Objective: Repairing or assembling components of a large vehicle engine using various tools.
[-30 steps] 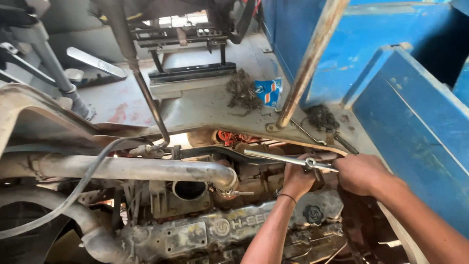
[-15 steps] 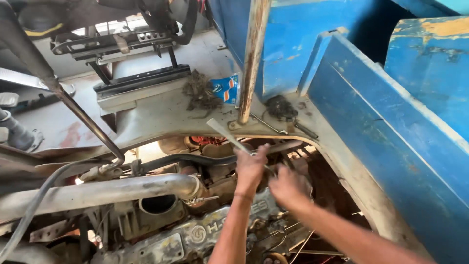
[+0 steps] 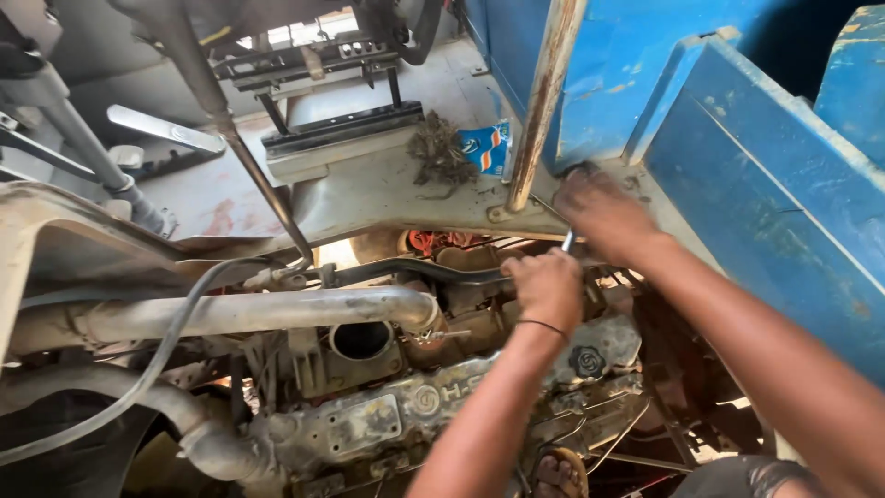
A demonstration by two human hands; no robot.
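The left hand (image 3: 549, 288) is closed in a fist around the lower part of a thin, shiny metal tool handle (image 3: 569, 242); only a short piece of this handle shows above the fist. The hand is over the dirty grey engine block (image 3: 406, 406), just beside the black curved hose (image 3: 415, 269) that runs toward it from the left. A thin dark band is on the wrist.

The right hand (image 3: 601, 210) lies palm down a little higher, on the grey metal ledge (image 3: 387, 198) at the foot of the rusty upright pole (image 3: 544, 101). Its fingers are bent downward, and I cannot tell if they grip something. The top of the tool handle ends just under this hand.

A large pale metal pipe (image 3: 240, 314) crosses the engine on the left. A small blue and orange packet (image 3: 487, 148) lies on the ledge near the pole. The blue painted metal wall (image 3: 765, 175) stands on the right.
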